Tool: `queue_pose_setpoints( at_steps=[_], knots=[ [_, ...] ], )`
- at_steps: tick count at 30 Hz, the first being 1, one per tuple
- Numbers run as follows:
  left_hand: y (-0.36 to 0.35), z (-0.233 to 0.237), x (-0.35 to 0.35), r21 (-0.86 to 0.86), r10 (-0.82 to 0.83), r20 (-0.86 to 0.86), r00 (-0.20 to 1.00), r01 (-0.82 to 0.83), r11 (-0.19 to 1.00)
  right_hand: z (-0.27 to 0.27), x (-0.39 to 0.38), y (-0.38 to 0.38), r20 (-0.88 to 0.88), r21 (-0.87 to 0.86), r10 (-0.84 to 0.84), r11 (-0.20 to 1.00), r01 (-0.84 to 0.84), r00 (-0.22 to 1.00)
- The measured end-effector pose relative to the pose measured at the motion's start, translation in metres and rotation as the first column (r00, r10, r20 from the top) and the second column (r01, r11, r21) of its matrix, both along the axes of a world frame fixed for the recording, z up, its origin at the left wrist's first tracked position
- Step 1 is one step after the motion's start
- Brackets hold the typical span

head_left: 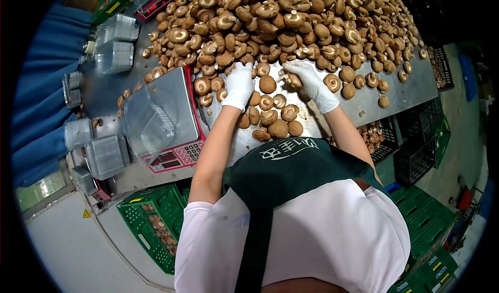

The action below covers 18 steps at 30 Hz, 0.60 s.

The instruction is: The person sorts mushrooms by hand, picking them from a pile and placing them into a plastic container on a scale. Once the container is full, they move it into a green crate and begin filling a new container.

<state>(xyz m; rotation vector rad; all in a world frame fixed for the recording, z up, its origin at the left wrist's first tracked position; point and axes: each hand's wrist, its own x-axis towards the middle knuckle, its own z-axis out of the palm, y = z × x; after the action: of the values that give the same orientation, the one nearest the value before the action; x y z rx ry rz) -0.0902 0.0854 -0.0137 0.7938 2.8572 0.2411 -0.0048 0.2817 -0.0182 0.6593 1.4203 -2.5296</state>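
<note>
My right hand, in a white glove, closes on a brown mushroom at the near edge of a large mushroom pile. My left hand, also gloved, is at the pile's front edge with its fingers drawn together; what they hold, if anything, is hidden. Between and below the hands, several loose mushrooms lie on the metal table, some caps up, some stems up. Left of my left hand stands a red-edged scale with a clear plastic tray on its plate.
Stacks of clear trays stand along the table's left side, by a blue curtain. A second scale is at the far left. A green crate with mushrooms sits below left; black crates and more green crates are at right.
</note>
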Motion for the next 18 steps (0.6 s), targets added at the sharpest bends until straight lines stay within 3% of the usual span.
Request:
queue_pose_setpoints(
  at_steps=[2, 3, 4, 5, 6, 7, 9, 10, 11, 13, 15, 17, 18],
  knots=[
    [-0.006, 0.002, 0.0, 0.056, -0.015, -0.019, 1.0, 0.016, 0.998, 0.003, -0.008, -0.009, 0.007, 0.068, 0.005, 0.998, -0.006, 1.0],
    [-0.011, 0.004, 0.002, 0.053, -0.014, -0.021, 1.0, 0.015, 0.998, 0.002, -0.012, -0.012, 0.022, 0.199, 0.076, 0.977, -0.079, 0.997],
    [-0.017, 0.005, 0.003, 0.255, 0.034, 0.017, 0.999, -0.037, 0.966, 0.001, -0.015, -0.014, 0.046, 0.326, 0.143, 0.934, -0.15, 0.989],
    [-0.024, 0.006, 0.003, 0.443, 0.072, 0.064, 0.995, -0.093, 0.892, 0.0, -0.016, -0.016, 0.045, 0.323, 0.143, 0.934, -0.15, 0.989],
    [-0.028, 0.012, 0.005, 0.507, 0.089, 0.2, 0.976, -0.181, 0.843, 0.005, -0.014, -0.021, 0.016, 0.37, 0.185, 0.912, -0.177, 0.983],
    [-0.032, 0.017, 0.011, 0.503, 0.092, 0.202, 0.975, -0.184, 0.844, 0.007, -0.012, -0.026, -0.007, 0.415, 0.228, 0.886, -0.204, 0.974],
    [-0.037, 0.034, 0.025, 0.629, -0.073, 0.278, 0.958, -0.124, 0.768, 0.003, -0.007, -0.034, -0.143, 0.201, 0.266, 0.951, -0.235, 0.953],
    [-0.035, 0.043, 0.034, 0.659, -0.137, 0.248, 0.959, -0.064, 0.749, 0.014, -0.003, -0.037, -0.106, 0.2, 0.297, 0.941, -0.272, 0.949],
    [-0.031, 0.051, 0.044, 0.69, -0.154, 0.33, 0.931, -0.127, 0.712, 0.023, 0.0, -0.04, -0.071, 0.2, 0.329, 0.93, -0.31, 0.942],
    [-0.03, 0.054, 0.049, 0.713, -0.178, 0.24, 0.954, -0.048, 0.7, 0.025, 0.006, -0.032, -0.103, 0.235, 0.364, 0.913, -0.333, 0.926],
    [-0.036, 0.062, 0.049, 0.741, -0.06, 0.206, 0.977, -0.116, 0.661, 0.054, 0.028, -0.01, -0.025, 0.24, 0.312, 0.924, -0.297, 0.95],
    [-0.053, 0.056, 0.044, 0.78, 0.052, 0.402, 0.914, -0.372, 0.503, 0.062, 0.05, 0.035, 0.074, 0.454, 0.309, 0.836, -0.308, 0.948],
    [-0.063, 0.055, 0.043, 0.744, 0.114, 0.47, 0.875, -0.463, 0.482, 0.081, 0.065, 0.055, 0.167, 0.486, 0.291, 0.807, -0.336, 0.942]
  ],
)
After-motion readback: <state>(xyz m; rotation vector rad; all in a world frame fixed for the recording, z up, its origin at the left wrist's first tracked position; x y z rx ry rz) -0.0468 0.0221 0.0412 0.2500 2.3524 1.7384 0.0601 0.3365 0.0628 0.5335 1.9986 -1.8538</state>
